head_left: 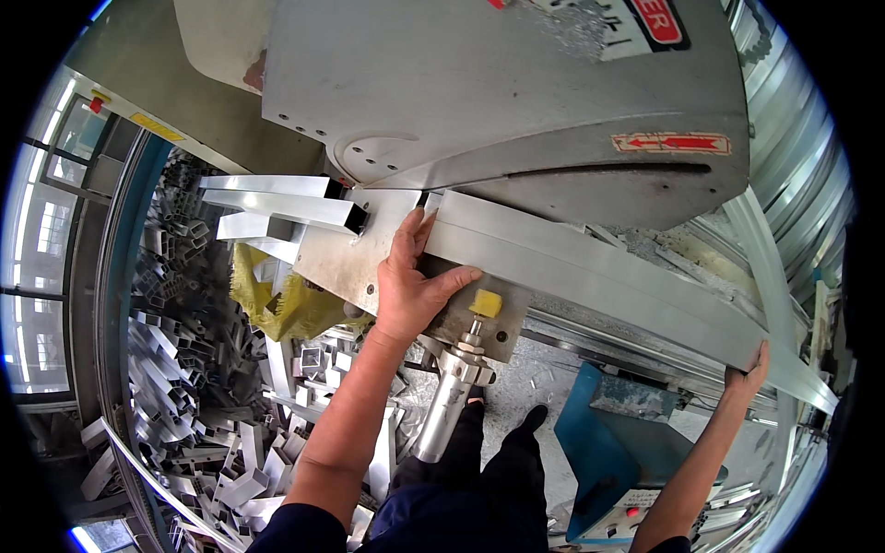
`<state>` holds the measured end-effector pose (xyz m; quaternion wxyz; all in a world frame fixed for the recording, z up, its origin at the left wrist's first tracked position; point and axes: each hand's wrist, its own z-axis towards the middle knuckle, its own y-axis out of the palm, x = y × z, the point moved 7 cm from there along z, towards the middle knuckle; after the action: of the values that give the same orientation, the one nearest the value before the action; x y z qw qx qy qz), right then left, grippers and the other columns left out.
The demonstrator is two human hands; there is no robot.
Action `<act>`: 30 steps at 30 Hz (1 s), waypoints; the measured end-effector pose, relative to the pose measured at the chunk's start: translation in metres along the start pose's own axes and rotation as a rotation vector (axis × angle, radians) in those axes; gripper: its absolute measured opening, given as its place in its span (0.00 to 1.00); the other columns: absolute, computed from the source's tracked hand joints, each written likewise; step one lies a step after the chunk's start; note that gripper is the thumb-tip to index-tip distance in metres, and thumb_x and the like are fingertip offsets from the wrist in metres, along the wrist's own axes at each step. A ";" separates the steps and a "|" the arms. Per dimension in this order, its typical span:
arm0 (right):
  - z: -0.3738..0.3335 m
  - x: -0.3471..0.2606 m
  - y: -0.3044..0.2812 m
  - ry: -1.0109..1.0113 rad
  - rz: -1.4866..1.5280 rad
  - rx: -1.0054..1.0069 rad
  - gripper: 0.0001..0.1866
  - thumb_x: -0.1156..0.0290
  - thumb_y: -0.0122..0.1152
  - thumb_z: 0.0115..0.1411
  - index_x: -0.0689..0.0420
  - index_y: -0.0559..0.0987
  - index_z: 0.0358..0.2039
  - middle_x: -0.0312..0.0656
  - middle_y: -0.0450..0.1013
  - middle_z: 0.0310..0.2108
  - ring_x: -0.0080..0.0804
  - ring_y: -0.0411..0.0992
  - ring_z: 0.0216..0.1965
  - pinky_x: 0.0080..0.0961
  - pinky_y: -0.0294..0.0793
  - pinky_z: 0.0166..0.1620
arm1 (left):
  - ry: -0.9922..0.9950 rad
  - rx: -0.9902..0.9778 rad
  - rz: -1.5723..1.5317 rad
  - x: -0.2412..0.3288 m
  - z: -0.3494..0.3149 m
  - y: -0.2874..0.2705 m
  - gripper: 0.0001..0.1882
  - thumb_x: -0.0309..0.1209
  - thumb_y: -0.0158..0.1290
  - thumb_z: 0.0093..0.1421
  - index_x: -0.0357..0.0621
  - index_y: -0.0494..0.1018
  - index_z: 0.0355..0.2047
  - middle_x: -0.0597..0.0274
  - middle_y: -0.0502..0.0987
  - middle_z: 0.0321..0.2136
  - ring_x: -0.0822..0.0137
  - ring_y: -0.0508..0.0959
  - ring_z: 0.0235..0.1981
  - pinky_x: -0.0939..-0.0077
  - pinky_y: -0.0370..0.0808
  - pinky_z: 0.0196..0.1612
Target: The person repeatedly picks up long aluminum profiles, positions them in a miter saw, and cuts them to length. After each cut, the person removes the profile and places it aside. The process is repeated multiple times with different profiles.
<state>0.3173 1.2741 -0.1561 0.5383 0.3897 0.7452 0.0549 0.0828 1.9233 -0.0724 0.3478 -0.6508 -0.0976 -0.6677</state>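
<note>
Head: bar point(599, 274) between left fingers point(404, 244) and right fingers point(758, 367)

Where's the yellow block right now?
In the head view, just right of centre: the yellow block is at the tip of the silver cylinder, below the long metal bar and right of the left hand.

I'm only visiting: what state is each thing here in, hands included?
Left hand, spread, touching the bar's left end
Right hand, curled around its right end
Long metal bar, lying flat
Yellow pad, apart from the bar
Two metal tubes, lying down, dark ends open
Yellow sack, crumpled
Metal offcuts, loosely heaped
Grey machine, running or not, can't tell
</note>
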 end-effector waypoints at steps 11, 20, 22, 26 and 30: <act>-0.029 0.031 0.032 -0.025 0.000 -0.062 0.13 0.63 0.57 0.62 0.57 0.74 0.43 0.38 0.74 0.41 0.34 0.73 0.44 0.33 0.73 0.50 | -0.048 0.036 -0.242 -0.019 0.013 -0.022 0.47 0.22 0.69 0.46 0.31 0.54 0.62 0.47 0.63 0.61 0.61 0.65 0.61 0.68 0.63 0.63; -0.060 0.028 0.040 0.027 -0.196 -0.003 0.19 0.54 0.61 0.59 0.52 0.73 0.45 0.37 0.73 0.43 0.34 0.72 0.45 0.38 0.73 0.48 | 0.277 0.375 -0.105 0.026 -0.047 -0.068 0.20 0.15 0.56 0.53 0.34 0.69 0.48 0.52 0.76 0.46 0.65 0.76 0.43 0.72 0.72 0.47; -0.072 0.028 0.042 0.084 -0.197 -0.077 0.22 0.52 0.62 0.59 0.52 0.73 0.46 0.37 0.73 0.44 0.34 0.71 0.47 0.39 0.73 0.48 | 0.322 0.295 0.051 0.051 -0.076 -0.059 0.15 0.13 0.56 0.51 0.37 0.72 0.39 0.56 0.79 0.37 0.67 0.78 0.32 0.73 0.75 0.34; -0.118 0.036 0.035 0.181 -0.167 0.040 0.24 0.52 0.61 0.60 0.53 0.73 0.51 0.40 0.72 0.45 0.34 0.71 0.47 0.40 0.73 0.47 | 0.623 -0.068 -0.047 0.113 -0.131 0.000 0.12 0.14 0.56 0.45 0.38 0.73 0.31 0.55 0.78 0.32 0.58 0.79 0.32 0.67 0.76 0.37; -0.160 -0.002 -0.069 0.048 -0.420 -0.032 0.25 0.56 0.60 0.62 0.55 0.71 0.56 0.41 0.72 0.44 0.31 0.72 0.45 0.39 0.72 0.46 | 0.707 -0.383 -0.019 0.144 -0.172 0.089 0.14 0.16 0.60 0.46 0.39 0.72 0.33 0.55 0.77 0.30 0.52 0.79 0.35 0.61 0.76 0.41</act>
<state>0.1465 1.2795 -0.1230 0.5263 0.2158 0.8216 -0.0372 0.0106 1.7086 0.0108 0.2262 -0.4329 0.1482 -0.8599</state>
